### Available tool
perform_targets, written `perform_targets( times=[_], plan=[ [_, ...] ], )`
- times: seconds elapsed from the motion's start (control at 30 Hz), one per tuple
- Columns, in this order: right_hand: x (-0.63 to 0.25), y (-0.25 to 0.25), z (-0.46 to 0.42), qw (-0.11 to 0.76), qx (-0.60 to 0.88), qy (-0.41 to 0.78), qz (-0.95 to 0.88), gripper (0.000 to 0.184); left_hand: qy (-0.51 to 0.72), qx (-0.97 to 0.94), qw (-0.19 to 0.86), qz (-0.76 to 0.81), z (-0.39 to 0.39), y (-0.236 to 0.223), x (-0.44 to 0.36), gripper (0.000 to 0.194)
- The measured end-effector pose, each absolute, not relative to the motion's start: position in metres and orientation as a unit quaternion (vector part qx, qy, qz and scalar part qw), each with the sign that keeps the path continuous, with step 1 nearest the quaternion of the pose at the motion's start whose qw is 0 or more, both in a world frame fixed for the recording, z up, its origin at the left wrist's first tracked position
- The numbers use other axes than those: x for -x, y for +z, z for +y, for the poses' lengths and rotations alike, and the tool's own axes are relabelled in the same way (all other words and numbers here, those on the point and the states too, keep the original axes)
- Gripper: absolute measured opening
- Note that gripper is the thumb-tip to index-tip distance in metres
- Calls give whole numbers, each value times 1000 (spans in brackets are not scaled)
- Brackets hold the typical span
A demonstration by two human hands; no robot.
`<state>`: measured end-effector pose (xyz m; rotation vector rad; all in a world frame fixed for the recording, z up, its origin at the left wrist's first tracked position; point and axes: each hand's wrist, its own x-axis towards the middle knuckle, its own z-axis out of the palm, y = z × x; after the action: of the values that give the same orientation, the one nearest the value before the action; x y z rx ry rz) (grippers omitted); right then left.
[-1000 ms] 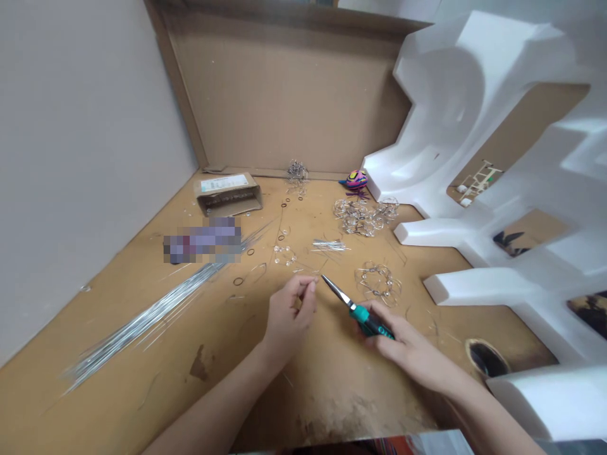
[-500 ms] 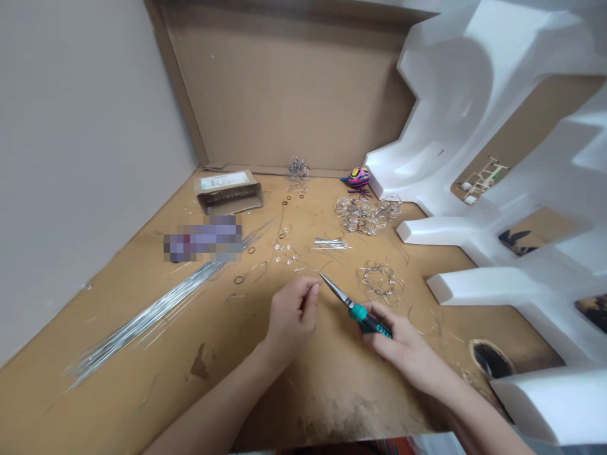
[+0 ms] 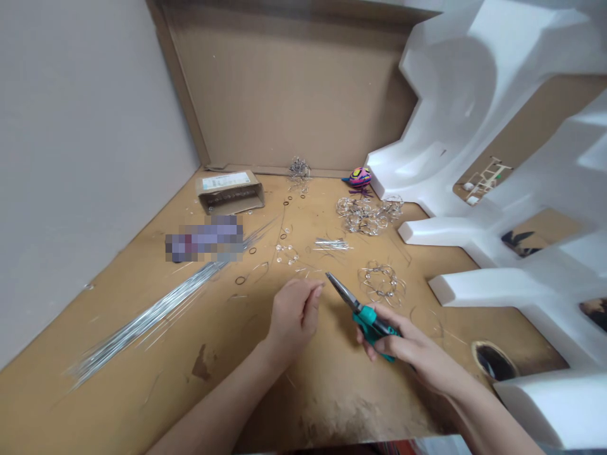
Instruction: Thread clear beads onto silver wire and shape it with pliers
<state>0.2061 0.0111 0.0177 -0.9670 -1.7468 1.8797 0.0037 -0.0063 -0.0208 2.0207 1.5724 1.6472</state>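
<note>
Right hand wrapped firmly round teal-handled needle-nose pliers, tips just beside the pinched left hand, its hold too fine to tell: nice, close control!

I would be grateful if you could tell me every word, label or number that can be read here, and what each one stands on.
White label on the cardboard box: printed, but too small to read.
Teal pliers handle: no marking can be read.
Pixelated patch on the work surface: too blurred to read.
</note>
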Motion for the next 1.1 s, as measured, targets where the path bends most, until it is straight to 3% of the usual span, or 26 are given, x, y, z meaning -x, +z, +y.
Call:
perform_targets(
  times=[0.13,0.47,0.97,1.1],
  plan=[
    [-208,19,12,187,355,635,-660,23,545,-651,89,521,-7,-22,-7,11],
    [-200,15,4,178,449,415,-771,39,549,-634,150,523,-8,-24,-8,12],
    [-197,22,0,200,401,541,-712,22,556,-628,141,525,-10,-25,-10,15],
    [-199,20,-2,204,367,621,-662,20,558,-628,135,525,-11,-26,-10,15]
  ],
)
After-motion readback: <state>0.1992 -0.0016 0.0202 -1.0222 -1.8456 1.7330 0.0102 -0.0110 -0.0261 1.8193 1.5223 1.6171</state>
